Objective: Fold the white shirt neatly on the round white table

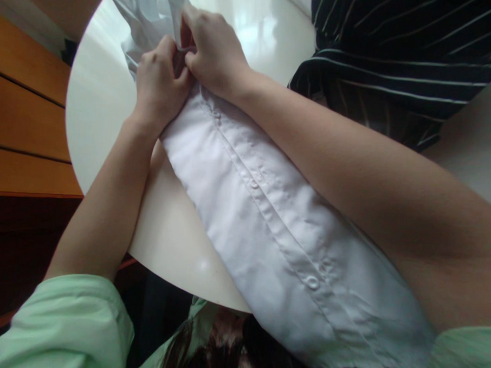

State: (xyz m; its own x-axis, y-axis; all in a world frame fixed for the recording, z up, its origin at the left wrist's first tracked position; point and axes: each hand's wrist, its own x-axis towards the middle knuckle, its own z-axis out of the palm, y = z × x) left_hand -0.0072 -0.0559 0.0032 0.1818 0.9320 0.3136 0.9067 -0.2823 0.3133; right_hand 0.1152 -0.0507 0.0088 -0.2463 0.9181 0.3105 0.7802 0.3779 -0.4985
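Round white table (178, 230), dark striped cloth (381, 65) alongside. One pale button-front shirt (256, 206), laid across the table and past its near edge. Left hand (158, 82) and right hand (216, 52), close together, fingers curled tight on the shirt's fabric; bunched portion (149, 14) beyond the grip, flatter front between the forearms (102, 205).

Your left hand (158, 82) and right hand (218, 55) hide part of the shirt (229, 188); the top edge crops it and the striped cloth (397, 68).

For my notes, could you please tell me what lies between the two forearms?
In the head view, a white shirt, buttons showing, and part of the table.
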